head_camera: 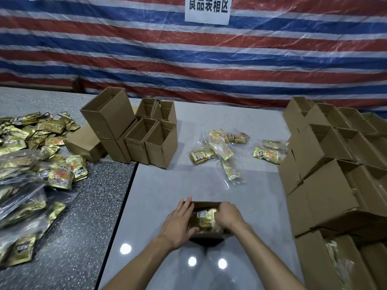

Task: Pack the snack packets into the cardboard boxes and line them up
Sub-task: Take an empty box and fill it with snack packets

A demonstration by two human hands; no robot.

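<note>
Resting flat with straight fingers, the left hand lies against the left wall of a small open brown cardboard box on the pale grey surface. The right hand curls its fingers round the shiny gold foil snack packets inside that box. Bagged gold packets lie well beyond both hands.

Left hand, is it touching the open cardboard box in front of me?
Touching. The head view shows the left hand lying flat against the left wall of the cardboard box, with no gap between them.

Two hands: left hand, right hand. Two tabletops. One paper sign. Many boxes, packets.
</note>
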